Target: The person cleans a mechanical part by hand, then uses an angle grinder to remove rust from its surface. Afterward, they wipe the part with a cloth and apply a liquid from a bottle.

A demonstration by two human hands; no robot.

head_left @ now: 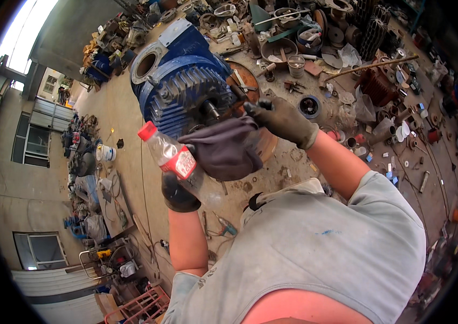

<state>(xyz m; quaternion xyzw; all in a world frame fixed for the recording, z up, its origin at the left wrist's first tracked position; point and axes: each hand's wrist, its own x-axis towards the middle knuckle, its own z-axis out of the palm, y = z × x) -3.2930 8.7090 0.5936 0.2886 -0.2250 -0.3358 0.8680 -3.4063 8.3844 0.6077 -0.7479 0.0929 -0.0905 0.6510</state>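
My left hand [179,193], in a dark glove, is closed around a clear plastic bottle [168,149] with a red cap and a red label. The bottle tilts, its cap toward the upper left. Beside it hangs a dark purple-grey cloth [226,148], stretched across toward my right hand [285,121]. That hand, gloved too, has its fingers bent at the cloth's upper right corner and seems to grip it; the fingertips are partly hidden. Just beyond the cloth stands a large blue finned gear motor [185,86] with a bare metal shaft [211,110] pointing toward me.
The motor rests by a rusty round plate [250,81]. Metal parts, tins and a bucket [296,65] crowd the floor at the far right, with a long stick [372,68] among them. A green power drill [226,225] lies near my left forearm. A white bucket [105,153] stands at left.
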